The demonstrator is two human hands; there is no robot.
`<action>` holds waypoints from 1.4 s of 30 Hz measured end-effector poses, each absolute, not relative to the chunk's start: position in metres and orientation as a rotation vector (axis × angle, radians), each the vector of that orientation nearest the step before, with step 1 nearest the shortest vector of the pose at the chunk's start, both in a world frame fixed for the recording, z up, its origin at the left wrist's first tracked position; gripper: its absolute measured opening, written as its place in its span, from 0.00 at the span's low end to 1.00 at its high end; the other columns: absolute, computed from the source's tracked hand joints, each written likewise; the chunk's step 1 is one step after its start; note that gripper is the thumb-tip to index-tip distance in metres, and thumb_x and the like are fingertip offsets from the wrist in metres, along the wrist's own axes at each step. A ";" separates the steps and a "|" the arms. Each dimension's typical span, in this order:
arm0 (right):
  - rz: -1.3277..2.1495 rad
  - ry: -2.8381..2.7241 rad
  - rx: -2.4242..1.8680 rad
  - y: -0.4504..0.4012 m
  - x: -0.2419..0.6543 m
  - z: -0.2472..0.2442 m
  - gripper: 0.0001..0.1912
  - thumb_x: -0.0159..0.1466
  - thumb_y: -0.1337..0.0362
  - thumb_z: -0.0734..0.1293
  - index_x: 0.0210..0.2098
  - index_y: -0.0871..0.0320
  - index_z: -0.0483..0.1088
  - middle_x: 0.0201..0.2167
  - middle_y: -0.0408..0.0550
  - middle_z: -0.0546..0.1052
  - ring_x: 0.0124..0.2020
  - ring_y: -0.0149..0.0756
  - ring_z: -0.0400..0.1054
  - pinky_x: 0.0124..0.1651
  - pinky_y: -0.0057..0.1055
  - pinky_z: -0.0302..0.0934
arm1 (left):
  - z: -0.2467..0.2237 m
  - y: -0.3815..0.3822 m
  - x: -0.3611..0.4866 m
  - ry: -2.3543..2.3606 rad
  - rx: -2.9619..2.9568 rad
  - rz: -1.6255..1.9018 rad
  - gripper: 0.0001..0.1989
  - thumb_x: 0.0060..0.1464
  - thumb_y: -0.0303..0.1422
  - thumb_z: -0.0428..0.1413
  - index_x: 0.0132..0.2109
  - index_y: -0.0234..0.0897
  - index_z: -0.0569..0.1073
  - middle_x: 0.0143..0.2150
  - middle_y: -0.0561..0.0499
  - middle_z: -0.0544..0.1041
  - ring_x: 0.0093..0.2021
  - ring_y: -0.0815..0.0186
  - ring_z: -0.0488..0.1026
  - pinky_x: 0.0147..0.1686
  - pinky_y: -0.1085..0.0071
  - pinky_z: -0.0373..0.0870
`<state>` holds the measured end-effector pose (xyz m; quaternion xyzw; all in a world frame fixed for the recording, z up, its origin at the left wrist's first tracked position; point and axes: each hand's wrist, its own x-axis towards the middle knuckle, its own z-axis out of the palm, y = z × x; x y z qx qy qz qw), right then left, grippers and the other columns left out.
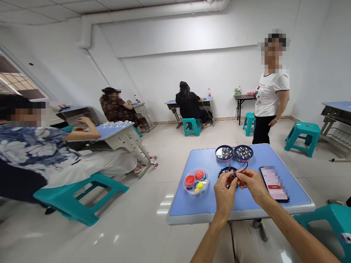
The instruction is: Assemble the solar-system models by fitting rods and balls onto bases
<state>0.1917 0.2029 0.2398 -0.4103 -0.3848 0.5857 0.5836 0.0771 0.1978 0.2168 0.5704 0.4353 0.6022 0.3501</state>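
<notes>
My left hand (226, 190) and my right hand (253, 184) meet above the blue desk (203, 157). Both pinch a small dark piece (234, 175) with a thin black cord (243, 166) rising from it. Its details are too small to tell. Right behind my fingers a round black-rimmed tin (227, 170) is partly hidden. Two similar tins, a left one (224, 152) and a right one (244, 152), stand side by side farther back. To the left sits a clear round tray (186, 186) with red and yellow ball-like pieces.
A phone (274, 184) lies right of my hands. A person in a white shirt (271, 95) stands beyond the desk. Seated people work at desks at the left and back. Teal stools (303, 135) stand around, one (329, 223) near the desk's right corner.
</notes>
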 end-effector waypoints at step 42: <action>-0.425 -2.570 -1.132 0.286 0.210 0.238 0.11 0.62 0.75 0.65 0.32 0.56 0.78 0.28 0.49 0.79 0.42 0.43 0.64 0.60 0.47 0.42 | 0.191 0.256 0.078 1.819 1.979 1.460 0.09 0.53 0.26 0.57 0.35 0.43 0.81 0.56 0.47 0.74 0.63 0.45 0.59 0.61 0.41 0.55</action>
